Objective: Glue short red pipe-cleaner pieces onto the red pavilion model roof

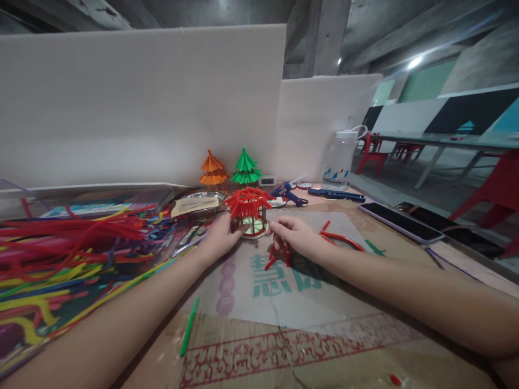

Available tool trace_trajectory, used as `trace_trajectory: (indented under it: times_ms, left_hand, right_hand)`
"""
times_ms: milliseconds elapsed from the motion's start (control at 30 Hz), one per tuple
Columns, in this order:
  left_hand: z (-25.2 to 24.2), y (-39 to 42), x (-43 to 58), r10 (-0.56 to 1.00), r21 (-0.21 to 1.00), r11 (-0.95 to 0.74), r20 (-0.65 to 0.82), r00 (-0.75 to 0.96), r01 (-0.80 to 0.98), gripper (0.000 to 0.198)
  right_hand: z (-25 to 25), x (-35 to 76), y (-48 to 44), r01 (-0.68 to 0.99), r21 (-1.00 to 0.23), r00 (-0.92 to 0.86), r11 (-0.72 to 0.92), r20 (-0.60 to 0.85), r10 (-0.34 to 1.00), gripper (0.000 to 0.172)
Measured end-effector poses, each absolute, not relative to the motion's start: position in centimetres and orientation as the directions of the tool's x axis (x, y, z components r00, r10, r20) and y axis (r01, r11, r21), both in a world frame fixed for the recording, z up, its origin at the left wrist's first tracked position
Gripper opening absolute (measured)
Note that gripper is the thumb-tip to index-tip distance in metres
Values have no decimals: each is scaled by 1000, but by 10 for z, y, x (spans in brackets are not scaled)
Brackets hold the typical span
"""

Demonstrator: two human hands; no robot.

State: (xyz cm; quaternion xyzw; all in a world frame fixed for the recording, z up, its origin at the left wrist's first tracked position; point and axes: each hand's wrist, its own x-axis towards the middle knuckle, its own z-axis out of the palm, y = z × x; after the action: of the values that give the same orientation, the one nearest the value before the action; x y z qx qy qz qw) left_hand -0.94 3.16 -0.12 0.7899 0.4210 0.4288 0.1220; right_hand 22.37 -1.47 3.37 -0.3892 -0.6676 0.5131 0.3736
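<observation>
A small model pavilion (249,204) with a red pipe-cleaner roof, thin posts and a pale round base stands upright on the white printed sheet (239,294). My left hand (222,236) grips its base from the left, thumb over the rim. On the other side, my right hand (292,233) has its fingers curled and pinched close to the base's right edge; what they hold, if anything, is too small to make out. Red pipe-cleaner pieces (279,256) lie under the right hand, partly hidden by it.
Loose colored pipe cleaners (89,232) fill the left side. Orange (211,170) and green (245,166) pagoda models stand behind, beside a blue glue gun (288,193). Red-handled pliers (344,237), a phone (401,221) and a clear water bottle (337,162) are at right.
</observation>
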Motion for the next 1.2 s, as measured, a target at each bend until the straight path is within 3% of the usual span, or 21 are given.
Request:
trace_trajectory:
  times_ms: [200,367,433,533,667,800,1200]
  left_hand:
    - [-5,33,-8,768,587,-616,595,236,525,49]
    - [-7,34,-11,777,599,-603,591,218,526,52]
    - [-8,36,-12,781,610,-601,585,219,516,48]
    - [-9,39,-12,796,639,-590,564,221,494,38]
    - [-8,38,-11,833,706,-546,516,201,450,34]
    - [0,30,-8,862,735,-500,472,184,458,36]
    - [12,21,-2,816,561,-556,508,276,613,31]
  right_hand:
    - [35,227,-13,168,-936,-426,308,213,879,34]
    - [49,246,0,321,-839,-375,438,312,873,26]
    - [52,258,8,444,-745,-370,497,353,859,23]
    - [52,276,22,650,-500,-396,572,419,817,20]
    - [46,295,42,811,-249,-383,530,458,802,20]
    - [40,304,53,849,-187,-385,494,423,821,14]
    - [36,303,47,850,-135,-435,509,365,823,12]
